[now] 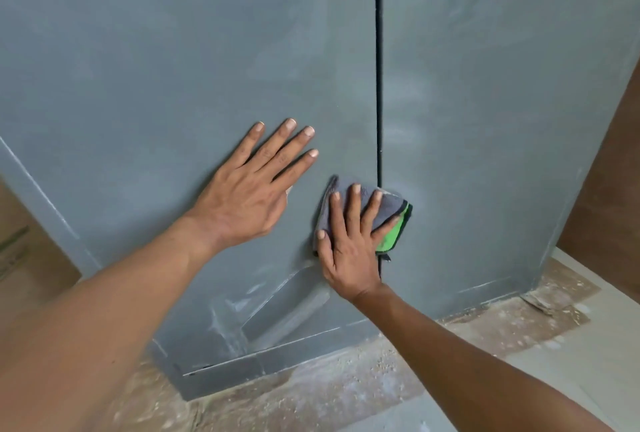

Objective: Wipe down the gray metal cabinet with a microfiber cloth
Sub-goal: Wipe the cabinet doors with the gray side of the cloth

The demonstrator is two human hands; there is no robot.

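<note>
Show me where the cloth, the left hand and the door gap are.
cloth (349, 191): head view, gray upper fold.
left hand (242, 203): head view, back of hand.
door gap (378, 68): head view, dark vertical seam.

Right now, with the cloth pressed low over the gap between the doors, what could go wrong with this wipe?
1. The right hand presses the folded microfiber cloth across the dark door seam; an edge could snag there.
2. The left hand lies flat on the gray cabinet door and may leave fresh prints.
3. Pale scuffs on the dented lower panel and gritty debris on the floor could load the cloth and smear.
</note>
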